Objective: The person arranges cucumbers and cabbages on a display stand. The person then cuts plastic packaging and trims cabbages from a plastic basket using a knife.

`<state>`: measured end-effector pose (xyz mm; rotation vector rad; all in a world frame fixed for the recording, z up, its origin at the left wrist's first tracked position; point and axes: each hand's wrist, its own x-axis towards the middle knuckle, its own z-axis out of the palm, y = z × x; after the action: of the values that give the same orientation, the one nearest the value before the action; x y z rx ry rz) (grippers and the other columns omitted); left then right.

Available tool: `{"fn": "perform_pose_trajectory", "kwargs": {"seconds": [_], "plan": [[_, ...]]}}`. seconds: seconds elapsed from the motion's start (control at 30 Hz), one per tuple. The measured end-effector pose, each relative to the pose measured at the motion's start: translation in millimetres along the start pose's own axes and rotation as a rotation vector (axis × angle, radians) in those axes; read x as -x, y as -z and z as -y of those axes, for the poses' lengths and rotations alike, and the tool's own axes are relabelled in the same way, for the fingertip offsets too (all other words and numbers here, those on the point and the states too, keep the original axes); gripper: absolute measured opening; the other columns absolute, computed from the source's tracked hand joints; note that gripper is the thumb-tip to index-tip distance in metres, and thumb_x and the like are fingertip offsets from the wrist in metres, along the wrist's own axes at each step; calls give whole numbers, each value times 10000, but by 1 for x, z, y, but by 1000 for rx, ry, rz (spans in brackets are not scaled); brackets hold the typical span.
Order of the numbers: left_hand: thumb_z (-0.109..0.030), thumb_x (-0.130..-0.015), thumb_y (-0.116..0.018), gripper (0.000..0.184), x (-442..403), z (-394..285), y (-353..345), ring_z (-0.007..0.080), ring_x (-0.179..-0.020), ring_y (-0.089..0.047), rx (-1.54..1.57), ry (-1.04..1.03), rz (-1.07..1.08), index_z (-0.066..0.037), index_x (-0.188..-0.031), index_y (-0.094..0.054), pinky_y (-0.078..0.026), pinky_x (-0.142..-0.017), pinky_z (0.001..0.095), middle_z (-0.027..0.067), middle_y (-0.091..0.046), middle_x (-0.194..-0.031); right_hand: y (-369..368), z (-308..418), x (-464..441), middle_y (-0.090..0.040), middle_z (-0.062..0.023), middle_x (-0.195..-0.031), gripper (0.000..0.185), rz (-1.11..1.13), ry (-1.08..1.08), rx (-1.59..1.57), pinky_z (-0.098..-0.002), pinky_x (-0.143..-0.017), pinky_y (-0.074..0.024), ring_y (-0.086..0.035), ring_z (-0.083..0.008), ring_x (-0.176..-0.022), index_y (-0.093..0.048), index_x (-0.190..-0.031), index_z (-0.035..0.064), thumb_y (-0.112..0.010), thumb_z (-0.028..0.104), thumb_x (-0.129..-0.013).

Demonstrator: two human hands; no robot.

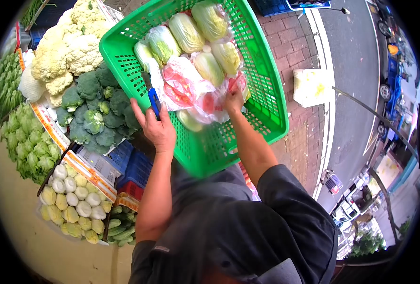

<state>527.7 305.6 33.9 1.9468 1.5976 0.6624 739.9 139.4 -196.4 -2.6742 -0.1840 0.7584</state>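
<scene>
A green plastic basket (271,102) is in front of my body, with several napa cabbages (186,32) lying in it, some in clear wrap. Crumpled white and red plastic bags (184,87) cover the near part of the cabbages. My left hand (157,132) is at the basket's left rim, with a slim blue pen (154,102) between its fingers. Reaching inside the basket, my right hand (233,100) has its fingers closed on the red-and-white plastic at the right of the pile. Its fingertips are partly hidden.
To the left, vegetable stacks hold cauliflower (72,42), broccoli (96,106), green lettuce (27,139), pale baby cabbages (77,199) and cucumbers (121,227). Blue crates (136,165) stand beneath. On the right are brick paving (290,40), a white box (312,87) and a road with vehicles.
</scene>
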Motion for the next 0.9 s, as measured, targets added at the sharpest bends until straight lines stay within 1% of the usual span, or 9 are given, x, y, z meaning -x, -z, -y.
{"fn": "perform_pose_trajectory", "kwargs": {"seconds": [0.33, 0.43, 0.53, 0.6, 0.67, 0.73, 0.77, 0.87, 0.9], "plan": [[-249, -956, -687, 318, 1, 8, -2, 478, -1352, -442, -12, -25, -7, 36, -882, -565, -450, -1016, 483, 307, -283, -1581, 58, -41, 0, -695, -88, -883, 157, -141, 81, -394, -291, -688, -536, -645, -154, -740, -670, -1003, -41, -663, 77, -899], [-248, -953, -691, 319, 0, 1, 1, 472, -1358, -439, -14, 0, -1, 36, -873, -570, -445, -1022, 487, 312, -278, -1581, 78, 11, 16, -688, -73, -899, 157, -124, 161, -555, -275, -695, -531, -633, -138, -752, -668, -1035, -37, -647, 61, -915], [-249, -950, -694, 316, 0, -1, 1, 472, -1366, -430, 39, 32, 4, 37, -876, -582, -435, -1034, 491, 321, -271, -1580, 87, 75, 11, -688, -70, -894, 157, -2, 378, -579, -270, -705, -533, -633, -136, -763, -663, -1047, -40, -638, 58, -927], [-251, -947, -697, 320, 1, 5, 0, 484, -1369, -421, 9, 24, 19, 42, -875, -590, -427, -1044, 493, 326, -269, -1578, 69, 111, -12, -697, -70, -903, 158, -5, 404, -520, -274, -698, -525, -634, -127, -765, -681, -1043, -39, -640, 60, -927], [-253, -945, -698, 324, 1, 5, 0, 490, -1366, -420, -9, 22, 23, 44, -873, -590, -428, -1045, 491, 325, -270, -1578, 54, 151, -30, -704, -87, -907, 179, 43, 455, -472, -283, -708, -527, -639, -136, -768, -690, -1061, -31, -640, 64, -919], [-257, -943, -701, 334, 1, 3, 1, 490, -1368, -418, -7, 33, 22, 49, -868, -589, -428, -1049, 491, 324, -271, -1577, 15, 167, -61, -719, -143, -962, 212, 10, 607, -383, -333, -755, -539, -674, -216, -811, -694, -1084, -22, -632, 64, -900], [-257, -943, -701, 334, 1, 5, 1, 490, -1369, -417, -9, 31, 20, 50, -870, -590, -428, -1049, 492, 324, -271, -1577, 5, 179, -64, -705, -204, -1036, 229, -41, 696, -286, -412, -816, -535, -686, -341, -902, -687, -1087, -21, -607, 99, -909], [-237, -943, -698, 319, 3, 4, 1, 482, -1339, -447, 6, 62, 21, 55, -883, -585, -431, -1038, 480, 321, -266, -1582, -5, 199, -65, -674, -250, -1085, 234, 101, 703, 15, -480, -845, -516, -654, -423, -985, -671, -1065, -26, -586, 140, -924], [-220, -949, -690, 309, 3, 3, 1, 476, -1301, -485, -6, 49, 18, 56, -882, -571, -439, -1016, 467, 319, -263, -1586, -6, 205, -63, -645, -277, -1087, 227, 161, 575, -131, -506, -834, -508, -629, -452, -993, -641, -1034, -25, -573, 165, -929]]}}
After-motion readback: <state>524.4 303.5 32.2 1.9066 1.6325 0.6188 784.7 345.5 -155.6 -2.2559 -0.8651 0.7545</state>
